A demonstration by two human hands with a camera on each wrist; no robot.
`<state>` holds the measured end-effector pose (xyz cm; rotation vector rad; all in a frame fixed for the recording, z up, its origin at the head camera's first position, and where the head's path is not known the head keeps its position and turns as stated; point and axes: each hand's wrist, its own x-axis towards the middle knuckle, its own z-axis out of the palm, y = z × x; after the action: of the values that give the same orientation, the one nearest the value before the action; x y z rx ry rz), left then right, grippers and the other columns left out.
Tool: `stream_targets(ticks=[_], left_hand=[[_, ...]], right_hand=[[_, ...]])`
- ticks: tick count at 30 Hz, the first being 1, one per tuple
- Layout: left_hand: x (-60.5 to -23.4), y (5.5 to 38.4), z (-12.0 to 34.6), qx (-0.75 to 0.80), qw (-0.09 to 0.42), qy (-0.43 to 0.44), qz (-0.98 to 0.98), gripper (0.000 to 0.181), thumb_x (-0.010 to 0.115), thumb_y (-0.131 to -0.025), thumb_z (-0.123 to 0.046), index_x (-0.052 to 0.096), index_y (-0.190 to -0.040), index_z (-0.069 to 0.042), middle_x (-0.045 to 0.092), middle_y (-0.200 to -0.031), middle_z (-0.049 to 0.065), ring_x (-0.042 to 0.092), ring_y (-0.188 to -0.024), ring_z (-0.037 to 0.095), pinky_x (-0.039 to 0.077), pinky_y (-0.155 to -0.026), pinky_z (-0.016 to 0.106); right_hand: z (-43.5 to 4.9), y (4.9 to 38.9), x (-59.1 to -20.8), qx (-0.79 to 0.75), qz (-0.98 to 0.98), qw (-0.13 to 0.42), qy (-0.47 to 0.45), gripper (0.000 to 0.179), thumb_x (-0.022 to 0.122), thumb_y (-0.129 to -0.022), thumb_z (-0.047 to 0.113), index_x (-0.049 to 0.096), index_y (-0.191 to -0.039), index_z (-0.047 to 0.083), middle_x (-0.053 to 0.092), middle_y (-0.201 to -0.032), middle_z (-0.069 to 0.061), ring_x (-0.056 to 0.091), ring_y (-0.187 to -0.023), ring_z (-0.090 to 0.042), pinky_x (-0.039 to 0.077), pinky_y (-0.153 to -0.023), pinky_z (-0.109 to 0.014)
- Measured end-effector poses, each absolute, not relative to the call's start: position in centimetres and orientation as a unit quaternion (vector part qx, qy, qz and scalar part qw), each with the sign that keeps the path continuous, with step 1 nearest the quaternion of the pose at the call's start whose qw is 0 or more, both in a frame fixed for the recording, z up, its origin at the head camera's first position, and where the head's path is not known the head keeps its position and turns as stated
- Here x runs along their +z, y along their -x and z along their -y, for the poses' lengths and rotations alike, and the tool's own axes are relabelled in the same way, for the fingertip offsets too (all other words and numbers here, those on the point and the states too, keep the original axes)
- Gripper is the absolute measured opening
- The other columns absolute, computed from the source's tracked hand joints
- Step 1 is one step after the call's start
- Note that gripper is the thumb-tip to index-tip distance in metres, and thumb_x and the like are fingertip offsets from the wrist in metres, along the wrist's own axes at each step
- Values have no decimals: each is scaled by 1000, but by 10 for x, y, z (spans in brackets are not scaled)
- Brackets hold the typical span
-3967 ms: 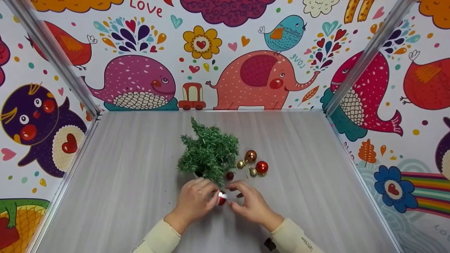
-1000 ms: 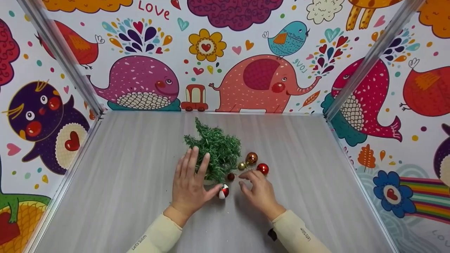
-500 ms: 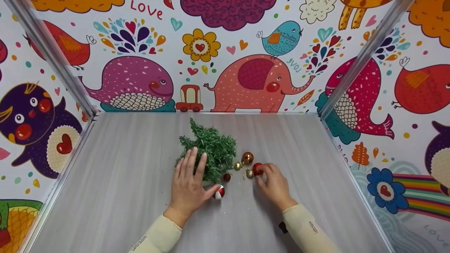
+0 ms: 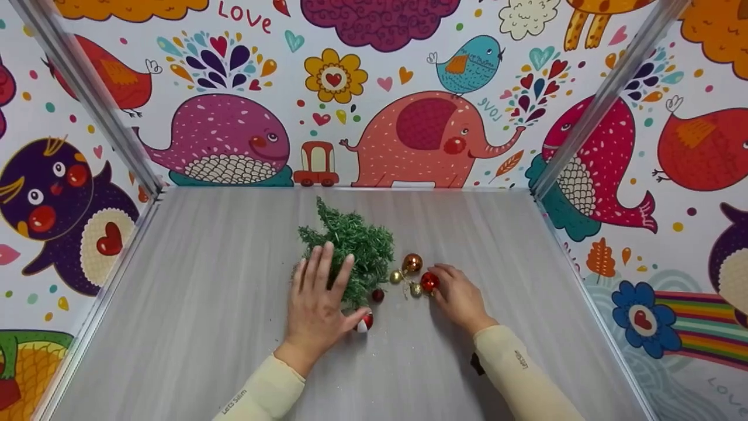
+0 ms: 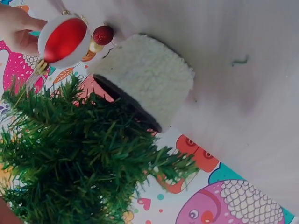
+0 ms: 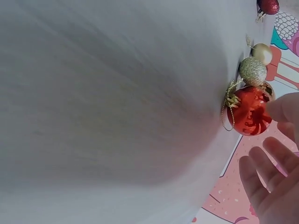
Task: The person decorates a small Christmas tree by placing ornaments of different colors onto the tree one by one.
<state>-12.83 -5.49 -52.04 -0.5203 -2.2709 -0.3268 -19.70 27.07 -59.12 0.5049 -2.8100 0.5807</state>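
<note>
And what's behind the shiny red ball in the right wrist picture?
A brown ball peeks out behind the red ball, which covers most of it; anything else hidden there can't be seen.

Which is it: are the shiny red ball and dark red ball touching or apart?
Apart: the head view shows table between the shiny red ball and dark red ball.

The tree (image 4: 363,240) has bristly, plastic-looking needles and, at its base, a pot (image 5: 149,77) with a rough, fleecy, matt covering. Right of the tree, the red ball (image 4: 429,283) and copper ball (image 4: 412,262) are mirror-smooth, the satin gold ball (image 6: 263,53) softly shiny, the glittered gold ball (image 6: 252,71) and dark red ball (image 5: 103,35) grainy. Under the tree, the tabletop (image 4: 222,275) looks smooth and wood-grained.
</note>
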Motion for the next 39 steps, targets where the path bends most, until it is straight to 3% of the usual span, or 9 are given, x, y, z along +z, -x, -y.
stream_targets(ticks=[12,21,28,39], left_hand=[[-520,131,53,-124,390,223,885,109,83,-65,-62,36,-150,-12,27,-159,20,31,-143,38,31,-111,54],[-520,129,52,-112,369,235,892,116,87,-59,-62,34,-151,-15,24,-160,19,29,-143,41,27,-112,58],[-521,129,59,-118,382,243,884,104,85,-61,-61,42,-143,-12,28,-158,20,34,-140,41,32,-109,58],[-519,131,74,-138,371,281,874,94,84,-64,-49,45,-142,-12,28,-159,18,34,-141,38,31,-109,57]], right_hand=[[-270,203,-597,177,961,112,-181,42,76,-82,5,66,-123,10,63,-123,-8,63,-110,-29,54,-86,-47],[-271,202,-598,184,959,121,-179,40,76,-82,6,66,-121,10,66,-119,-8,64,-107,-31,54,-85,-48],[-270,204,-599,186,958,123,-180,38,75,-83,6,66,-119,10,66,-117,-8,64,-106,-31,54,-84,-48],[-271,206,-600,181,960,118,-178,38,74,-85,10,68,-122,13,65,-116,-7,64,-104,-31,54,-82,-50]])
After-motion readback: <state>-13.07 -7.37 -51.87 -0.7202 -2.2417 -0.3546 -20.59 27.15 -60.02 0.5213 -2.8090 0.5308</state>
